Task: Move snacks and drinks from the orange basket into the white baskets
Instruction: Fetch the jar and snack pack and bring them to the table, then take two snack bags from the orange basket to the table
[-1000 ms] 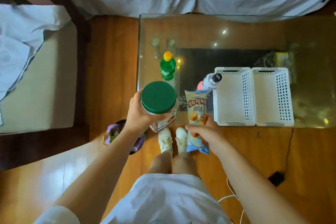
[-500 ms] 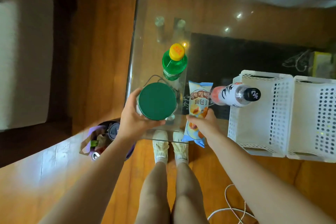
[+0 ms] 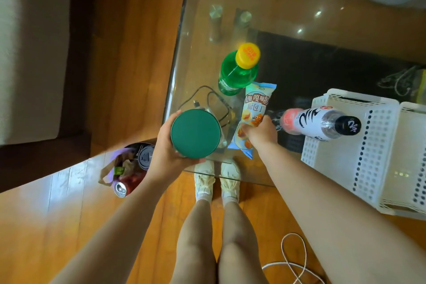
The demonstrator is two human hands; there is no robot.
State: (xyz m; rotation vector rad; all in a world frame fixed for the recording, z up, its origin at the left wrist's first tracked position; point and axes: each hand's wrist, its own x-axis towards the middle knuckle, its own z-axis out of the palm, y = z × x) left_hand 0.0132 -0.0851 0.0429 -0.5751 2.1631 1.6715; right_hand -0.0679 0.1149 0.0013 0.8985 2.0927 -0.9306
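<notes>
My left hand [image 3: 167, 152] grips a jar with a green lid [image 3: 195, 133] over the near left corner of the glass table [image 3: 299, 2]. My right hand [image 3: 261, 132] holds a light blue snack packet [image 3: 254, 108] just right of the jar. A green bottle with a yellow cap [image 3: 239, 69] stands behind them. A white bottle with a black cap [image 3: 322, 123] stands beside the left of two white baskets [image 3: 359, 157], with the second white basket [image 3: 412, 145] at the frame's right edge. No orange basket is in view.
A bin [image 3: 129, 168] full of rubbish and a can stands on the wooden floor left of my feet. A black cable [image 3: 214, 104] lies under the glass. A white cable [image 3: 292, 260] loops on the floor. A pale sofa [image 3: 30, 53] fills the left.
The camera has tilted down and moved closer to the table. Both hands have lowered the jar and the snack packet toward the near corner of the glass; the grips are unchanged.
</notes>
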